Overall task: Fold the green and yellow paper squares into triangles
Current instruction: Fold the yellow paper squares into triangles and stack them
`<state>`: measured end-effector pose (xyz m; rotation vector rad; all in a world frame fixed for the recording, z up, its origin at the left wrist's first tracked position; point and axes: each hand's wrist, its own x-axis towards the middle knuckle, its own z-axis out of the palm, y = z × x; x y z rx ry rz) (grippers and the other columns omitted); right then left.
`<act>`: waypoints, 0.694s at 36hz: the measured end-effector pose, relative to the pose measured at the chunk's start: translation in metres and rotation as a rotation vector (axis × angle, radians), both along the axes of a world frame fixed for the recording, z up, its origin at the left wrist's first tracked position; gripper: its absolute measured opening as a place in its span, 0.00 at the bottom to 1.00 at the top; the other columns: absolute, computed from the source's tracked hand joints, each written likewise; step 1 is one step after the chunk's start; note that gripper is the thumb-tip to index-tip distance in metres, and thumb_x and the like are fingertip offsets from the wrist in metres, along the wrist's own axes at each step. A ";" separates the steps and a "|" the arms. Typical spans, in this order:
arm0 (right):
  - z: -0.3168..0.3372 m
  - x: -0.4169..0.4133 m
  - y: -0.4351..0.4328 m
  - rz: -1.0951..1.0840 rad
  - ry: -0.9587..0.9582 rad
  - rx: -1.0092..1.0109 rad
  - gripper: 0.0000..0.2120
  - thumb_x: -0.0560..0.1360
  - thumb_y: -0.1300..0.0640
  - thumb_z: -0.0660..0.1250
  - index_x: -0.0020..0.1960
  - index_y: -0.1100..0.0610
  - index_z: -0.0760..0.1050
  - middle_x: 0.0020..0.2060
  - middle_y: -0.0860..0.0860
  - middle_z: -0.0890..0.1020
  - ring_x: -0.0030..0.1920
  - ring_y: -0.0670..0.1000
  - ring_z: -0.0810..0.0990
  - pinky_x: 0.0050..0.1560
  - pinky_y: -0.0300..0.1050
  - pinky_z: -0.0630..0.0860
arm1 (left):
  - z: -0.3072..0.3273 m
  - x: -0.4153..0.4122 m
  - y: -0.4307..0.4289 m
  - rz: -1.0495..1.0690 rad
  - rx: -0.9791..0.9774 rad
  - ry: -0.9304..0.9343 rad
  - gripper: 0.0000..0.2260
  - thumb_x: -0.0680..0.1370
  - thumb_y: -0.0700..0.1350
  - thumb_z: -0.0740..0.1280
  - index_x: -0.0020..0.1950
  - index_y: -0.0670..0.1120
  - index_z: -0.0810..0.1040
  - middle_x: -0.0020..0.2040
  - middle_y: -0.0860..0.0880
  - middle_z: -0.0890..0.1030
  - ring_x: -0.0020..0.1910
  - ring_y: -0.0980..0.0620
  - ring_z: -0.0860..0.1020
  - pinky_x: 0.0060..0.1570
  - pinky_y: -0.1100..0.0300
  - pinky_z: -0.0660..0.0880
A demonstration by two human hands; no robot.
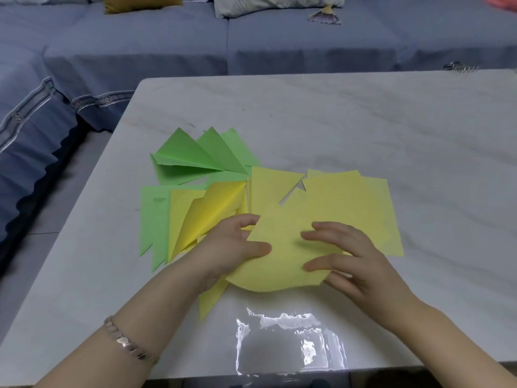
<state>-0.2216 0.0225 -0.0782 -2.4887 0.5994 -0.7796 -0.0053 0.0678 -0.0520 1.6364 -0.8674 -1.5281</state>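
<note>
Yellow paper fills the middle of a pale marble worktop. Both hands hold one yellow sheet that bends in a soft curve along its near edge, not yet creased. The left hand grips its left side, thumb on top and fingers curled behind the edge. The right hand holds its right side, fingers spread across the top and the paper's near corner lying over the hand.

Beyond the left hand lies a fan of green triangles, already folded. More folded pieces sit just left of that hand: yellow triangles standing slightly open, with green ones at the outer edge.

Under the held sheet, and reaching beyond the right hand, lie flat yellow squares, overlapping and unfolded. How many there are cannot be told.

No flat green paper shows, so the green seems finished. The yellow looks partly done: one sheet is in mid-fold, and the flat pile remains.
</note>
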 end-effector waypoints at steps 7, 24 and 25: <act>0.021 0.006 0.007 -0.289 0.069 0.589 0.11 0.66 0.37 0.69 0.34 0.44 0.79 0.64 0.31 0.67 0.62 0.34 0.67 0.56 0.20 0.59 | 0.004 -0.015 0.011 -0.181 -0.135 -0.082 0.12 0.79 0.35 0.59 0.50 0.51 0.78 0.45 0.49 0.83 0.39 0.54 0.79 0.42 0.63 0.73; 0.032 0.023 0.006 -0.530 -0.333 0.808 0.13 0.63 0.66 0.76 0.40 0.52 0.78 0.30 0.46 0.76 0.31 0.42 0.72 0.35 0.27 0.70 | 0.007 -0.036 0.026 0.061 -0.363 -0.219 0.16 0.75 0.42 0.68 0.50 0.65 0.75 0.42 0.61 0.75 0.47 0.69 0.74 0.35 0.77 0.70; 0.033 0.024 0.006 -0.535 -0.352 0.808 0.14 0.63 0.67 0.76 0.40 0.52 0.77 0.28 0.45 0.76 0.30 0.41 0.72 0.34 0.27 0.70 | 0.009 -0.037 0.026 0.069 -0.378 -0.223 0.16 0.75 0.42 0.69 0.49 0.66 0.75 0.43 0.63 0.76 0.47 0.71 0.73 0.36 0.78 0.70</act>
